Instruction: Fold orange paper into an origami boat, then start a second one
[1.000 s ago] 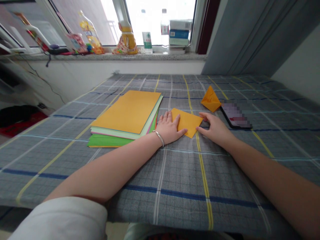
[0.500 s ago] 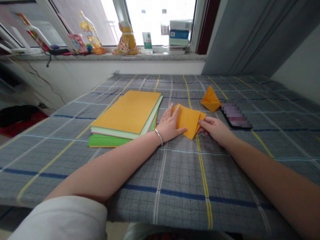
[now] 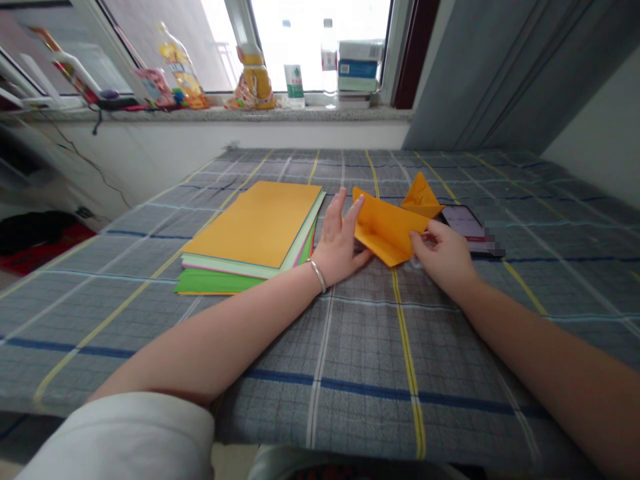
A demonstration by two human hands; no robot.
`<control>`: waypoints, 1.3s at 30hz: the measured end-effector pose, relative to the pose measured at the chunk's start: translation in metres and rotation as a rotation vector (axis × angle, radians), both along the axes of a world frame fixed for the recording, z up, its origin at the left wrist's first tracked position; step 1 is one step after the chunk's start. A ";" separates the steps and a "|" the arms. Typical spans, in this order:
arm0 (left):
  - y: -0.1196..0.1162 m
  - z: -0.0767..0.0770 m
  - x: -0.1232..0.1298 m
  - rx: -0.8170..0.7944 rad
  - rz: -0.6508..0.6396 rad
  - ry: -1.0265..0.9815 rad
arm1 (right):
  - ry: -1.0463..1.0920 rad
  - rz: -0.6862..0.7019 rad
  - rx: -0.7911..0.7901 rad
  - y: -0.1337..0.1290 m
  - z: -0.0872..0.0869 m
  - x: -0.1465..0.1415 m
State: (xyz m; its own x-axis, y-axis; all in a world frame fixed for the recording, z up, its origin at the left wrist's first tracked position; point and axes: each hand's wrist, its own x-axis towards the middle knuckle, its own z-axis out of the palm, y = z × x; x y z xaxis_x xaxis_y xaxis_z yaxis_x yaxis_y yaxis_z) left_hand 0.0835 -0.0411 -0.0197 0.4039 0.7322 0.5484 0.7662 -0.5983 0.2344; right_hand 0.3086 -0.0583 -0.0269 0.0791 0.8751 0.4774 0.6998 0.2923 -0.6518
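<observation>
An orange folded paper (image 3: 387,228) stands partly opened above the plaid cloth, its flaps apart. My right hand (image 3: 447,257) pinches its right side between thumb and fingers. At its left edge is my left hand (image 3: 341,240), fingers spread and raised, with the thumb near the paper's lower corner; whether it touches the paper is hard to tell. Just behind the paper sits a second orange folded piece (image 3: 421,193) with a pointed top, its lower part hidden.
A stack of coloured sheets (image 3: 257,223), orange on top, lies left of my hands. A phone (image 3: 465,223) rests beyond my right hand, partly covered by it. Bottles and boxes (image 3: 358,67) line the windowsill (image 3: 320,115) behind the cloth-covered table (image 3: 250,413).
The paper's right part has been lifted and its flaps have spread apart. My right hand has moved slightly up and right with it. My left fingers have risen off the paper.
</observation>
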 end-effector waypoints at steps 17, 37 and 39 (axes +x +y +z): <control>0.000 0.008 -0.007 0.102 -0.628 0.433 | 0.311 0.082 -0.249 0.013 -0.010 0.005; -0.001 0.023 -0.012 -0.143 -0.748 0.322 | -0.321 0.009 0.082 0.010 -0.011 0.012; 0.000 0.021 -0.011 -0.175 -0.766 0.277 | -0.431 0.105 0.089 0.008 -0.007 0.012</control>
